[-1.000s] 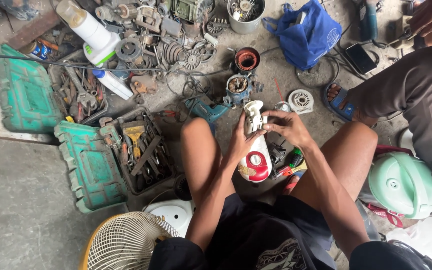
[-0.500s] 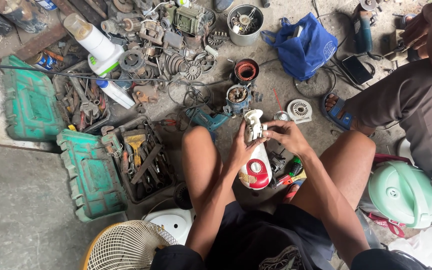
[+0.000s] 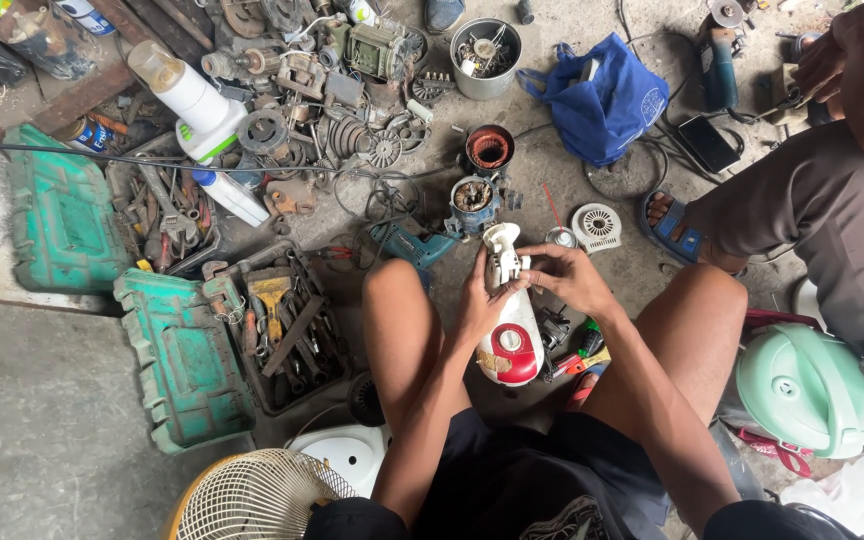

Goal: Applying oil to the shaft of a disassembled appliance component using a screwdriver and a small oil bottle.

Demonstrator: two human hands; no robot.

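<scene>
We hold a white-and-red appliance body (image 3: pixel 508 320), prob. a fan or blender housing, upright between our knees, above the concrete floor (image 3: pixel 42 420). Its long axis runs away from us: red knobbed end nearest our lap, narrow white neck pointing toward the copper-wound motor stator (image 3: pixel 489 148).

Left hand (image 3: pixel 480 300) wraps the housing's left flank w/ its grip closed round the middle, thumb across the front. Right hand (image 3: pixel 570 280) sits at the neck end, its grip narrow, fingertips pinched on the white top part. So the right is the nearer hand to the neck; the left is the one bearing the weight. Whether the pinch holds a small part or just the neck itself, we can't tell.

Materials: housing is smooth glossy plastic, rounded and tapering toward the neck; the red cap is domed w/ a pale button at its centre.

Relative to the housing: a teal power drill (image 3: pixel 414 243) lies just left of the neck, a white round vented cover (image 3: pixel 597 227) to its right, screwdrivers w/ coloured handles (image 3: pixel 582 350) beside the red end. Farther left, an open green toolbox (image 3: pixel 187 360) full of rusty steel tools. Beyond the stator, a blue cloth bag (image 3: pixel 600 100) and a metal tin (image 3: pixel 485 57) of small parts. A wire fan guard (image 3: pixel 257 497) sits near-left of our lap, a mint-green cooker (image 3: pixel 807 385) to the right. Another person's leg (image 3: pixel 812 215) is far right.
</scene>
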